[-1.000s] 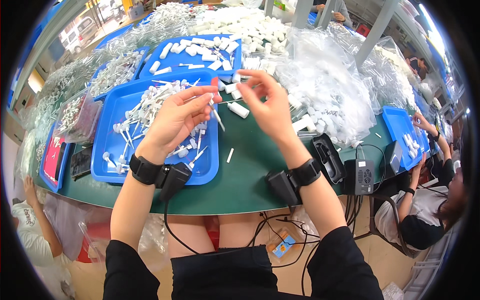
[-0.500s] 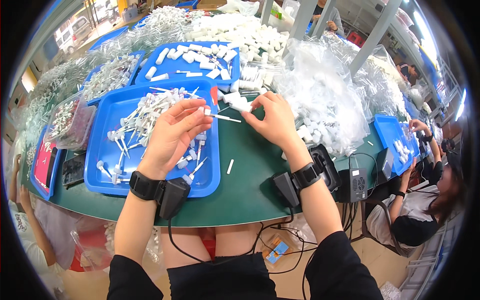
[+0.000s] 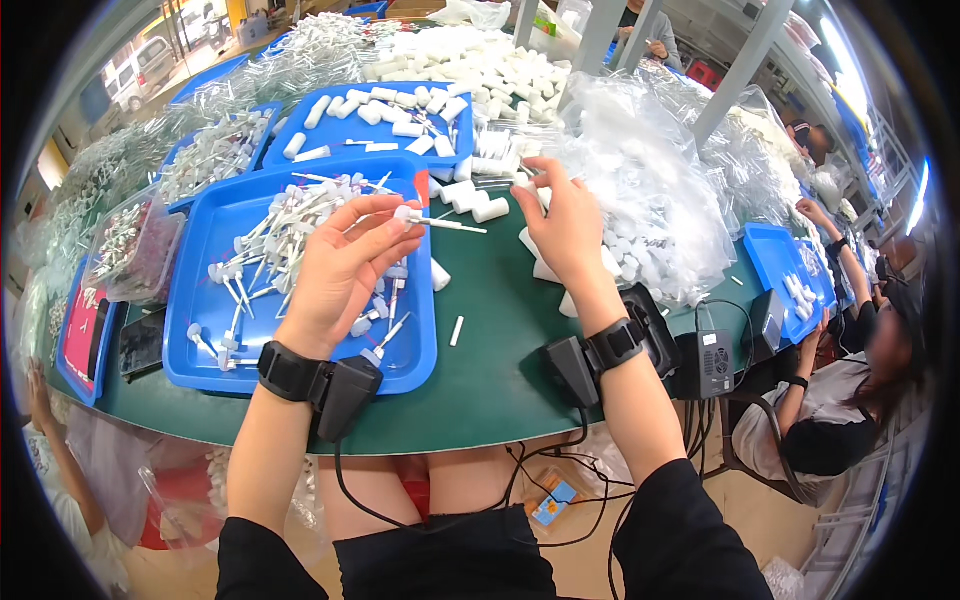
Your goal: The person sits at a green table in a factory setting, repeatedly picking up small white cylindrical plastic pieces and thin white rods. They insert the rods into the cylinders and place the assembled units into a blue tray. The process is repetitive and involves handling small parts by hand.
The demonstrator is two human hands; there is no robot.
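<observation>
Left hand: fingers pinched on the head of one white stick, shaft pointing right, above the desk. Right hand: fingers bent, white piece at the tips of thumb and forefinger; whether gripped, cannot tell. Between the hands, slightly beyond: loose white caps. Beneath and left of the left hand: large blue tray, heap of similar sticks. Behind: smaller blue tray, more caps. Right of the right hand: clear plastic bag.
</observation>
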